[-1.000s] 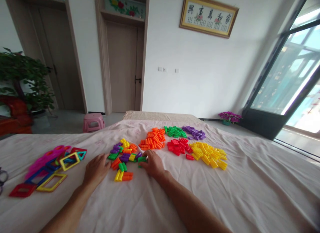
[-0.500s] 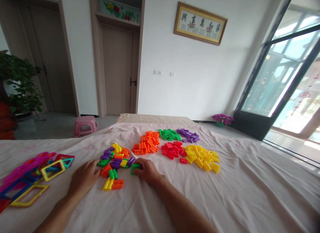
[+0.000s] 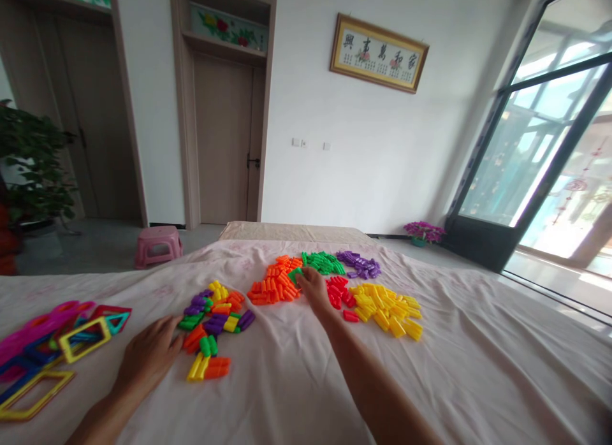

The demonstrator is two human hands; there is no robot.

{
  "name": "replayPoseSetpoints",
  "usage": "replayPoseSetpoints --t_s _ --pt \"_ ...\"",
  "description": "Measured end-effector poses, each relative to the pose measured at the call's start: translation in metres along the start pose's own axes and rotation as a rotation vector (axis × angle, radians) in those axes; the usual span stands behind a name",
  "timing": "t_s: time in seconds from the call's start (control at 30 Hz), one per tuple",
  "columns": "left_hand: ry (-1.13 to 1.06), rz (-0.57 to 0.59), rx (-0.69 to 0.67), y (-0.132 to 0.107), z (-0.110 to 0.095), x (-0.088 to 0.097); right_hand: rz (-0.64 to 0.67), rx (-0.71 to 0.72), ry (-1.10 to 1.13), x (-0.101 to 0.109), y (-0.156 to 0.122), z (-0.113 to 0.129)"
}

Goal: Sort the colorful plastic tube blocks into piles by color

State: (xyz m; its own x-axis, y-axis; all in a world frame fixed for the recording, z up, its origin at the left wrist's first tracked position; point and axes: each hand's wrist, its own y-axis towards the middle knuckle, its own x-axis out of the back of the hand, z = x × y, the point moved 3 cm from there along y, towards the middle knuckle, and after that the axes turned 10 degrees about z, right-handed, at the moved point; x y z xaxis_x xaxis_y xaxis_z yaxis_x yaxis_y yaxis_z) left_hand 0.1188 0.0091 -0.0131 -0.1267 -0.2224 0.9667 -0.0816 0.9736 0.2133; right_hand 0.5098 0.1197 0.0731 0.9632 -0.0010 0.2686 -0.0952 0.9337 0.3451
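In the head view my right hand (image 3: pixel 313 285) reaches out to the sorted piles, its fingers pinching a green plastic block (image 3: pixel 295 275). That block is between the orange pile (image 3: pixel 275 285) and the green pile (image 3: pixel 322 263). The red pile (image 3: pixel 338 292) lies just right of the hand, partly covered by it. My left hand (image 3: pixel 153 346) lies on the cloth, fingers stretched toward a mixed group of coloured blocks (image 3: pixel 217 322) and holding nothing that shows. Its fingertips are close beside that group; contact is unclear.
Purple blocks (image 3: pixel 358 264) and yellow blocks (image 3: pixel 387 308) lie farther right on the wrinkled cloth (image 3: pixel 454 368). Flat magnetic-looking frames (image 3: pixel 86 340) are at the left edge. Beyond the surface stand a pink stool (image 3: pixel 159 246) and a potted purple flower (image 3: pixel 423 233).
My right hand has moved forward and right with the green block, from beside the mixed group to the sorted piles. My left hand stays beside the group. The view has shifted slightly.
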Motion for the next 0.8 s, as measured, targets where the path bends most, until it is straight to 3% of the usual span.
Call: replayPoseSetpoints --t_s 0.17,0.3,0.43,0.63,0.8 --pt "0.004 -0.021 -0.003 0.0 0.001 -0.003 -0.136 -0.14 -0.487 0.067 0.059 -0.001" --pt "0.011 -0.06 -0.014 -0.001 0.002 -0.006 -0.128 -0.179 -0.616 0.091 0.087 -0.012" --pt "0.002 -0.088 -0.022 -0.003 0.004 -0.008 0.016 -0.15 -0.721 0.08 0.099 -0.031" --pt "-0.019 -0.096 -0.031 -0.004 0.006 -0.007 0.48 -0.078 -1.227 0.047 0.112 -0.058" --pt "-0.019 -0.074 -0.001 -0.003 0.007 -0.008 0.493 -0.17 -1.273 0.055 0.12 -0.072"
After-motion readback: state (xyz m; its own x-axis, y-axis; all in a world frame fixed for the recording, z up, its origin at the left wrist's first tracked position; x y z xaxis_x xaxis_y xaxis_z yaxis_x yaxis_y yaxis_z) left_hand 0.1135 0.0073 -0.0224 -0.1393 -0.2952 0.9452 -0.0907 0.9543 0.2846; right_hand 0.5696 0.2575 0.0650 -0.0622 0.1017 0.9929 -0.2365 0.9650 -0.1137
